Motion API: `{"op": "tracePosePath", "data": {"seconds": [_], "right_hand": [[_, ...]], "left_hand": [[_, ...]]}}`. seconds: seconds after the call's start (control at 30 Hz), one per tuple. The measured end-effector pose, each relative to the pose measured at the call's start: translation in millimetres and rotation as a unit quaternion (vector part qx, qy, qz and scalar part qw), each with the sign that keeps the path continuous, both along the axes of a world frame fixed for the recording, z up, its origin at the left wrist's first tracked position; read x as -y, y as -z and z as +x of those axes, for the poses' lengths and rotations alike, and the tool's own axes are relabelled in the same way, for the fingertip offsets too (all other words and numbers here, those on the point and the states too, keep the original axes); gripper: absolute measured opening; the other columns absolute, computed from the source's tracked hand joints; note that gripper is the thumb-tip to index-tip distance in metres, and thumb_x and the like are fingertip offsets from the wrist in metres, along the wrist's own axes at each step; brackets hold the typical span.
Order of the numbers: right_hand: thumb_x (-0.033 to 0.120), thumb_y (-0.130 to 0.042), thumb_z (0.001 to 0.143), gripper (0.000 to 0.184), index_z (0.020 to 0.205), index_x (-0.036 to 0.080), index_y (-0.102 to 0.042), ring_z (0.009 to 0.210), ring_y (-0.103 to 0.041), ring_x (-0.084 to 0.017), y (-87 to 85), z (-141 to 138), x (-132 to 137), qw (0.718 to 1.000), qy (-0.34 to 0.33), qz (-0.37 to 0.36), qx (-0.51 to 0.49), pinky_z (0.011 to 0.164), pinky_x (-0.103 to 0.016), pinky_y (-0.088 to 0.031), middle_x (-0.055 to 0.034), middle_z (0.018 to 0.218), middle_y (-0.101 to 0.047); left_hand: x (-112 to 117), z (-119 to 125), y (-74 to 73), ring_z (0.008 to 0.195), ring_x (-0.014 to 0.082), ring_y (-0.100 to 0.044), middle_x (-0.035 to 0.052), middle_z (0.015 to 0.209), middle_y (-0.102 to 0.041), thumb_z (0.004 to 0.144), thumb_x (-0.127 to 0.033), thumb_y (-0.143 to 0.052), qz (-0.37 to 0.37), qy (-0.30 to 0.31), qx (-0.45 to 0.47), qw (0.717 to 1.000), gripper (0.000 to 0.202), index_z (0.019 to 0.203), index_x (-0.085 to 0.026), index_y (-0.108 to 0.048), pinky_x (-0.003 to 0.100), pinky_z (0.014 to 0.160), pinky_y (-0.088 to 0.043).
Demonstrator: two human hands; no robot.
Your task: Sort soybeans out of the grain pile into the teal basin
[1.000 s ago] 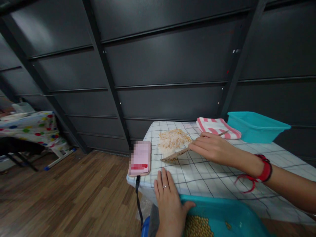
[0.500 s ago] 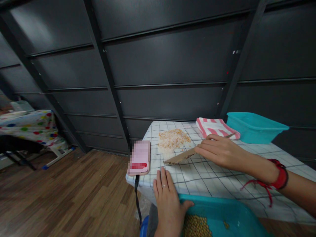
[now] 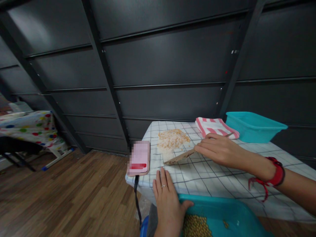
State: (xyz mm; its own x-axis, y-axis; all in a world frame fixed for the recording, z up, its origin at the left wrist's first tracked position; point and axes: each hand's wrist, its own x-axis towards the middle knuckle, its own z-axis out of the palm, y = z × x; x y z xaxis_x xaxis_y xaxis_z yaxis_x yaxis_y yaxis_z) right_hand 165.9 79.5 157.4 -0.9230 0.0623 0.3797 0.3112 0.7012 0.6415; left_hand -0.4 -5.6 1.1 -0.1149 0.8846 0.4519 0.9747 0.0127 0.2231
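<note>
The right hand [image 3: 218,148] grips a cardboard strip [image 3: 182,156], right of centre in the lower half of the frame; its far end slants down toward the checked cloth on the bench [image 3: 209,179]. Just above lies a pile of pale and yellow grains [image 3: 172,140]. The left hand [image 3: 168,204], lower centre, grasps nothing, fingers spread on the cloth, thumb at the teal basin [image 3: 222,201] of soybeans [image 3: 197,226]. A hard sweep could scatter grains; cloth dragged by the left fingers could shift the pile.
</note>
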Motion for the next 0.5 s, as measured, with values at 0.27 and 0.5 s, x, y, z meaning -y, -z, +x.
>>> {"op": "tracePosePath", "data": {"seconds": [0.27,0.5], "right_hand": [[0.006,-0.031,0.084,0.024,0.081,0.014,-0.054,0.059,-0.048,-0.012,0.7,-0.6,1.3,1.0,-0.005,-0.005,-0.002,0.062,-0.028,-0.036,-0.0009,0.062,-0.056],[0.004,-0.033,0.083,0.021,0.083,0.012,-0.053,0.062,-0.05,-0.012,-0.8,3.3,6.6,1.0,-0.013,-0.004,-0.004,0.062,-0.028,-0.037,-0.0016,0.064,-0.058]], "left_hand": [[0.3,-1.2,1.9,0.12,0.036,-0.028,0.0221,0.129,-0.036,0.038,-0.041,-0.075,0.022,-0.002,-0.012,1.0,0.102,0.121,-0.003,-0.03,0.055,0.095,-0.03],[0.8,-1.8,3.4,0.118,0.0365,-0.031,0.022,0.127,-0.038,0.036,-0.043,-0.075,0.032,-0.003,-0.023,0.999,0.104,0.12,-0.002,-0.032,0.055,0.093,-0.032]]}}
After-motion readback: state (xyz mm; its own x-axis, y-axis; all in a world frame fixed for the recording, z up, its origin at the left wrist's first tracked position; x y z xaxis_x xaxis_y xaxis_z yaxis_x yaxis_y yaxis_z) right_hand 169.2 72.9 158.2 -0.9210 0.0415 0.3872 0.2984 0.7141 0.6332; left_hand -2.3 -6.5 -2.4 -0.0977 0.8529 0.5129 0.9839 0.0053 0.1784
